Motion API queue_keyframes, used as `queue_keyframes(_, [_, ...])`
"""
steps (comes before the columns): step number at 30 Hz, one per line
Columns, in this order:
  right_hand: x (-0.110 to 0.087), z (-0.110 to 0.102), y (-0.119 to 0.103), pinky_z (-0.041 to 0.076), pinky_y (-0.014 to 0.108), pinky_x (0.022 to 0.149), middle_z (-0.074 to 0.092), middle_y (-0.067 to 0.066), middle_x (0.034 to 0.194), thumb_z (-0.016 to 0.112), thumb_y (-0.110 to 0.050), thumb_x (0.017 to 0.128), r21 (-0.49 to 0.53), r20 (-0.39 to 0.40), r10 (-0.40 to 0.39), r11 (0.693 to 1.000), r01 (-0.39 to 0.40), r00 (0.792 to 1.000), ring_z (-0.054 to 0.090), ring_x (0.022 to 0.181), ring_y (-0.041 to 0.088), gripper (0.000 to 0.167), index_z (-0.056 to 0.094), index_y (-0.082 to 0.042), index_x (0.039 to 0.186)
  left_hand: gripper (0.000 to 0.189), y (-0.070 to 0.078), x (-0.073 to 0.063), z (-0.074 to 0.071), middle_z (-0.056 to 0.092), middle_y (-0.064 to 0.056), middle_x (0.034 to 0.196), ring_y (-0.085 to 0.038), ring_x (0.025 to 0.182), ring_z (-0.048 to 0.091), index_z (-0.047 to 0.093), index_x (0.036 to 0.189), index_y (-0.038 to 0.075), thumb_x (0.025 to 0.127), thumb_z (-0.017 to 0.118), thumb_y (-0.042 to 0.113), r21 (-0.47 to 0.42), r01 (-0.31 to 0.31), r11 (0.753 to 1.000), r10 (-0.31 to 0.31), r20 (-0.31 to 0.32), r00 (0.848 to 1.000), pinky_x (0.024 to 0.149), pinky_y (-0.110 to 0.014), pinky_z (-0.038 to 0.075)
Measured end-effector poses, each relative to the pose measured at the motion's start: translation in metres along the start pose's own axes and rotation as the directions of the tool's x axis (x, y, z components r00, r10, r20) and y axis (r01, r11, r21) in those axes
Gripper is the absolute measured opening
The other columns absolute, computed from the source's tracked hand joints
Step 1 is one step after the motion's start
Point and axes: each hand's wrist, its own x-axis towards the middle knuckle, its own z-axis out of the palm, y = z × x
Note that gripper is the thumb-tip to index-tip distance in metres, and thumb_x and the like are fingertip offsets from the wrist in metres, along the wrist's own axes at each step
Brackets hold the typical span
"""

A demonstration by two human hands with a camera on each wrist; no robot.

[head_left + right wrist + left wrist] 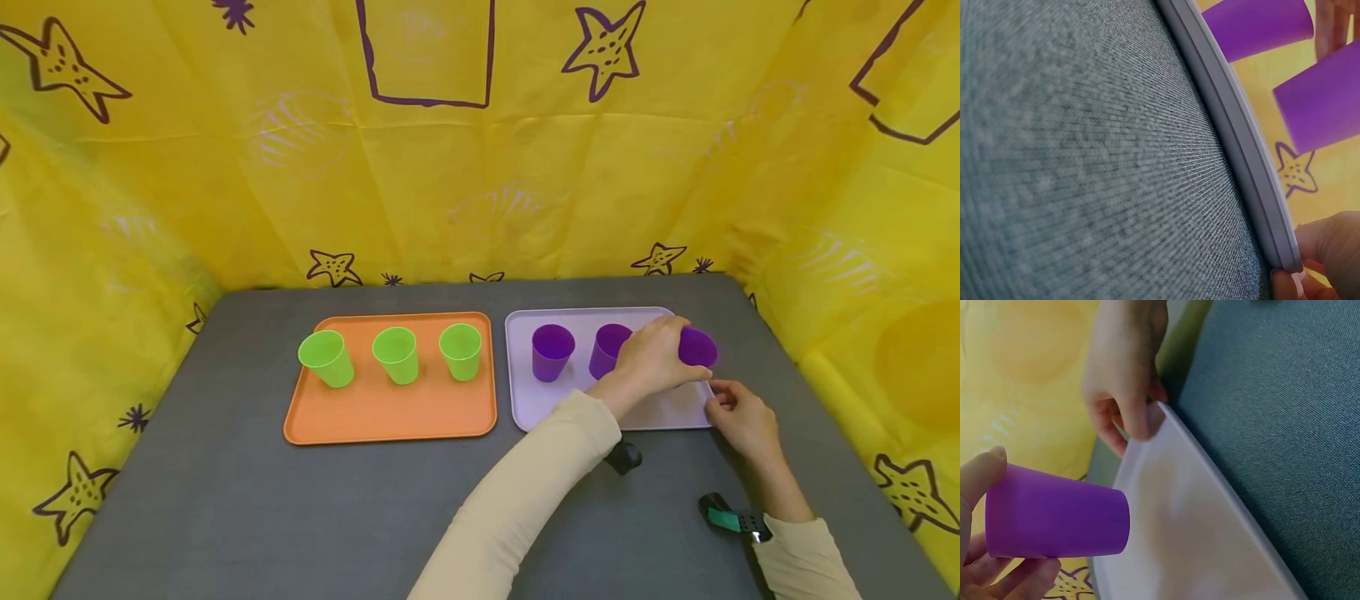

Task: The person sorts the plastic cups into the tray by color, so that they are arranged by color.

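Observation:
My left hand [651,357] grips a purple cup [699,347] near its rim, over the right end of the lilac tray [536,402]. In the left wrist view that purple cup [1057,515] lies between thumb and fingers, its base toward the tray. At the tray's near right corner my right hand [744,423] pinches the edge, thumb above and fingers below, as the right wrist view shows on the tray rim [1254,144]. Two more purple cups stand upright on this tray, one at the left [552,354] and one in the middle [606,350], partly covered by my left hand.
Left of the lilac tray lies an orange tray [390,421] with three green cups [395,356] in a row. Both trays lie on a dark grey table [337,517]. Yellow cloth [420,200] with starfish drawings surrounds the table's back and sides. Dark straps are at both wrists.

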Motion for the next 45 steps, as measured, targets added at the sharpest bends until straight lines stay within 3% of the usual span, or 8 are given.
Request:
queue_keyframes(21, [-0.001,0.005,-0.001,0.037,0.026,0.056,0.061,0.01,0.08,0.054,-0.016,0.084,0.01,-0.019,0.018,1.0,-0.018,1.0,0.048,0.065,0.015,0.028,0.06,0.0,0.106,0.069,0.013,0.015,0.026,0.05,0.01,0.125,-0.007,0.105,0.055,0.044,0.134,0.025,0.076,0.066,0.054,0.118,0.124,0.985,-0.122,-0.02,0.992,0.087,-0.02,0.048])
queue_keyframes(29, [-0.001,0.006,-0.002,0.037,0.026,0.056,0.061,0.012,0.081,0.055,-0.016,0.084,0.012,-0.016,0.032,0.999,-0.032,0.999,0.048,0.065,0.014,0.028,0.06,0.001,0.107,0.065,0.014,0.016,0.031,0.051,0.008,0.12,-0.008,0.1,0.056,0.045,0.131,0.022,0.078,0.066,0.052,0.122,0.167,0.978,-0.166,-0.018,0.986,0.082,-0.02,0.049])
queue_keyframes(36, [0.0,0.003,-0.003,0.038,0.025,0.056,0.06,0.014,0.083,0.054,-0.016,0.085,0.01,-0.005,0.036,0.999,-0.036,0.999,0.05,0.067,0.02,0.03,0.058,0.002,0.109,0.06,0.017,0.018,0.035,0.05,0.007,0.115,-0.008,0.097,0.056,0.044,0.129,0.022,0.08,0.064,0.049,0.115,0.209,0.971,-0.203,-0.067,0.977,0.077,-0.019,0.049])
queue_keyframes(45, [0.001,0.003,-0.001,0.037,0.026,0.056,0.06,0.013,0.081,0.054,-0.015,0.085,-0.001,-0.025,0.034,0.999,-0.034,0.999,0.049,0.066,0.019,0.029,0.059,0.002,0.107,0.062,0.019,0.02,0.036,0.047,0.009,0.119,-0.008,0.101,0.054,0.041,0.132,0.022,0.081,0.064,0.048,0.088,0.234,0.968,-0.227,-0.082,0.97,0.08,-0.02,0.049])
